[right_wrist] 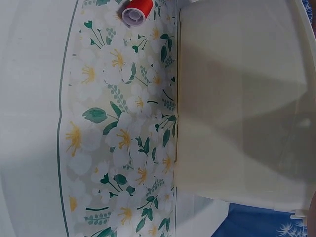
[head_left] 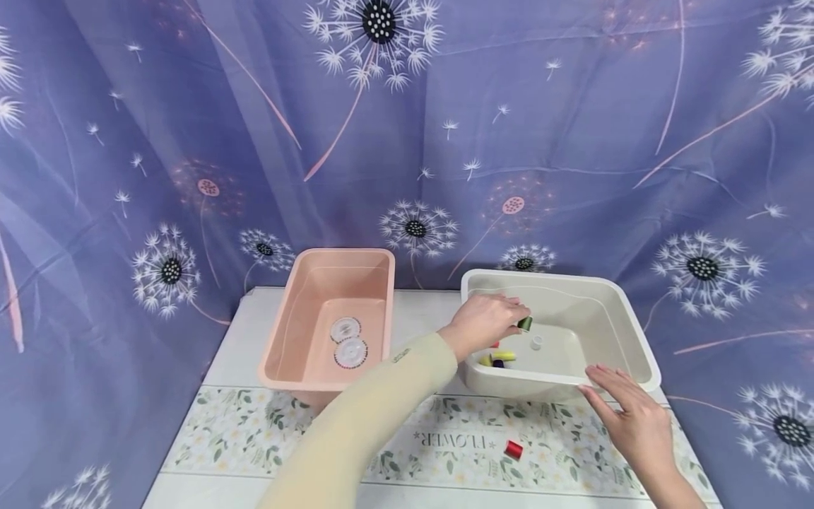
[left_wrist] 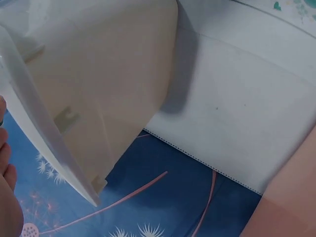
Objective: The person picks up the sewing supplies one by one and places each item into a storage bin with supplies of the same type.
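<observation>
My left hand (head_left: 486,322) reaches over the left side of the white bin (head_left: 559,378) and pinches a green thread spool (head_left: 525,324). Below it in the bin lie a yellow spool (head_left: 504,355), a dark purple spool (head_left: 499,364) and a small white spool-like piece (head_left: 537,343); a bit of red is partly hidden by the hand. My right hand (head_left: 636,420) is at the bin's front right rim, fingers extended, holding nothing. On the table in front of the bin lies a red thread spool (head_left: 514,449), also in the right wrist view (right_wrist: 137,12).
To the left stands a pink bin (head_left: 286,332) with two clear round discs (head_left: 351,352) edged with coloured dots. A flowered cloth strip (head_left: 254,424) runs along the table. Behind hangs a blue curtain (head_left: 445,162) with dandelion prints.
</observation>
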`<act>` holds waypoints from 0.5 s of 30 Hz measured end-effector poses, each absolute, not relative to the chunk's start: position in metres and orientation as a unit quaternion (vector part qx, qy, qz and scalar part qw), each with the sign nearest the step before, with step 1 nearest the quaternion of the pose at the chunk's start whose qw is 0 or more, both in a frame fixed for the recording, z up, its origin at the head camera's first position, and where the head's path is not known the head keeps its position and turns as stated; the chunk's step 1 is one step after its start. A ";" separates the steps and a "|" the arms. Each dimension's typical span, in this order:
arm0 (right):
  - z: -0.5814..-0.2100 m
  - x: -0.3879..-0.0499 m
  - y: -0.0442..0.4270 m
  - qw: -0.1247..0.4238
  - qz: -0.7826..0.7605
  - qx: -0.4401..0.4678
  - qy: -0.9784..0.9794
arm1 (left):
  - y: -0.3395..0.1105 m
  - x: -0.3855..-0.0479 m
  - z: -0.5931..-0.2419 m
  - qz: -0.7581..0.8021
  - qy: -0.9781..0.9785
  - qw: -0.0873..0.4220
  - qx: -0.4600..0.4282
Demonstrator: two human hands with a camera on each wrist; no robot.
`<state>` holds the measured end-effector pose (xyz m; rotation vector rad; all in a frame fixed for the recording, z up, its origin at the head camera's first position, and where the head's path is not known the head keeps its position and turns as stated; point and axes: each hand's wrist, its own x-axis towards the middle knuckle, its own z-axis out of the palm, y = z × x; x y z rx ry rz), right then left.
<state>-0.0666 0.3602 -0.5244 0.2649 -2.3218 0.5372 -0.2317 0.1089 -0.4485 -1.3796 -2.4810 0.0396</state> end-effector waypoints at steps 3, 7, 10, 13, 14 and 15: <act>-0.524 -0.067 0.359 0.365 0.206 0.102 -0.902 | 0.113 -0.235 -0.450 0.038 -0.863 0.139 -0.484; -0.524 -0.067 0.358 0.366 0.209 0.105 -0.901 | 0.118 -0.239 -0.455 0.058 -0.862 0.133 -0.487; -0.524 -0.068 0.358 0.364 0.212 0.107 -0.901 | 0.121 -0.243 -0.459 0.061 -0.862 0.131 -0.485; -0.525 -0.068 0.360 0.366 0.212 0.106 -0.900 | 0.126 -0.247 -0.463 0.064 -0.864 0.129 -0.482; -0.525 -0.068 0.360 0.367 0.210 0.105 -0.900 | 0.128 -0.248 -0.464 0.065 -0.866 0.126 -0.480; -0.525 -0.068 0.361 0.370 0.209 0.106 -0.899 | 0.129 -0.249 -0.465 0.068 -0.867 0.124 -0.478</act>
